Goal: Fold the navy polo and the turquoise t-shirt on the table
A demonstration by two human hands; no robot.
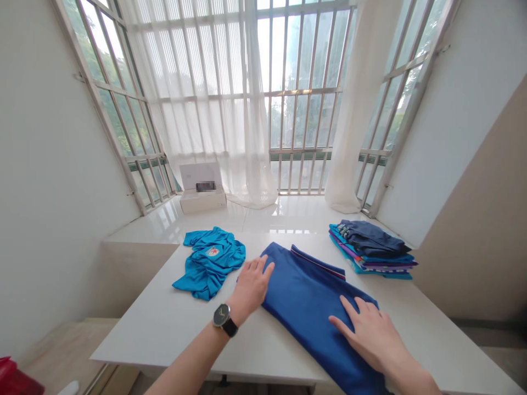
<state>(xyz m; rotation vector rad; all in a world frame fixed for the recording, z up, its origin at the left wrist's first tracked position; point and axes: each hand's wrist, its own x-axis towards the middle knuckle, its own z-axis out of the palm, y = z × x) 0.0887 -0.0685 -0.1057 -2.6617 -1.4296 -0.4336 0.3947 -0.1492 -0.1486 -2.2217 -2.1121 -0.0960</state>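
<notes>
A navy blue collared shirt [302, 293] lies folded lengthwise on the white table, its striped collar facing the window and its lower end at the table's front edge. My left hand [252, 282], with a black watch on the wrist, rests on the shirt's left edge near the shoulder, fingers extended. Flat over the shirt's right part is my right hand [368, 329], fingers spread. Neither hand grips the cloth. Left of my left hand, a crumpled turquoise shirt [216, 260] with a small emblem lies on the table.
A stack of folded clothes [373, 249] stands at the table's back right. An open white box [203, 200] sits on the window ledge behind. The white table [164, 334] has its front edge close to me. White curtains [346, 137] hang before the barred window. Something red [18, 378] shows at lower left.
</notes>
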